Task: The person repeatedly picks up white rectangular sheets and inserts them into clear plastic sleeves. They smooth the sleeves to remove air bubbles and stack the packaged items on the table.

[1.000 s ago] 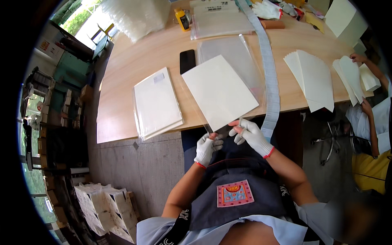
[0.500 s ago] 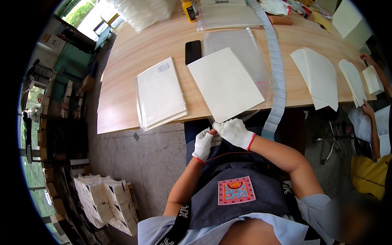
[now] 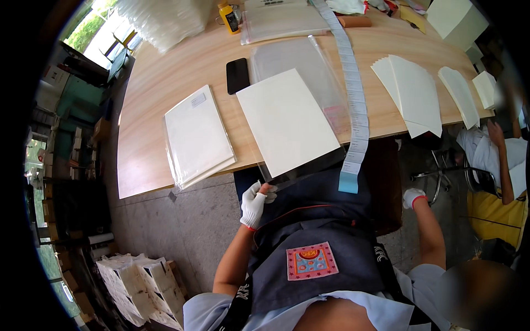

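My left hand (image 3: 255,205), in a white knit glove with a red cuff, pinches the near left corner of a clear plastic sleeve (image 3: 305,175). A blank cream-white sheet (image 3: 288,124) lies in or on that sleeve, which hangs past the table's front edge. My right hand (image 3: 413,197), gloved the same way, is out to the right below table height, apart from the sleeve. Its fingers are too small and foreshortened to read. Under the sheet lie more clear sleeves (image 3: 287,55). Left of it rests a sleeved stack of white sheets (image 3: 200,135) with a small label.
A long label strip (image 3: 353,91) runs down the table (image 3: 146,121) and over its edge. Around lie a black phone (image 3: 238,76), a yellow bottle (image 3: 228,18) and fanned white sheets (image 3: 414,96). A co-worker's hand (image 3: 496,133) is at far right; wrapped stacks (image 3: 138,284) stand on the floor.
My right hand has let go of the sleeve's corner and swung out to the right. My left hand keeps its pinch. The view has shifted, and the co-worker's hand has left the smaller fanned sheets.
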`<state>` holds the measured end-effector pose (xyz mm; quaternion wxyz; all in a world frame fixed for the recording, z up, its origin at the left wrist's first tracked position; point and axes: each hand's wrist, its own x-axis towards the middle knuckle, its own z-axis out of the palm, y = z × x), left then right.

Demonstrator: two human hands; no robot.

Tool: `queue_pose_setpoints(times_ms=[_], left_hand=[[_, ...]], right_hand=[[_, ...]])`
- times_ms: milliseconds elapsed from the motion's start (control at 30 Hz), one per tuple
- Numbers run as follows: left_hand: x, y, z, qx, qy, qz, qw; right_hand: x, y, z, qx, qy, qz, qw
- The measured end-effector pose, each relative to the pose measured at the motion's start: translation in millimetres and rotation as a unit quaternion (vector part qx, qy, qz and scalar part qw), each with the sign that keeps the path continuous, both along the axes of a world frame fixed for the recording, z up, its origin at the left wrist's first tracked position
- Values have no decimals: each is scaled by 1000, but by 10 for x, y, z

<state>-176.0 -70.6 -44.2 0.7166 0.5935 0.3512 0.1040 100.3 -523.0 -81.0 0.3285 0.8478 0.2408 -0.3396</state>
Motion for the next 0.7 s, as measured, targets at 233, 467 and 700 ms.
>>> queue_pose_setpoints(times_ms=[233,467,700], left_hand=[[91,60,-81,674,-22,-28,738],[188,127,-30,622,-85,-54,776],[212,22,-123,370,-54,106,921]], right_hand=[[-310,1797,872,600,-58,-6,798],[-312,2579,887,643,-63,234,727],[-290,2654,694,690,-61,148,706]])
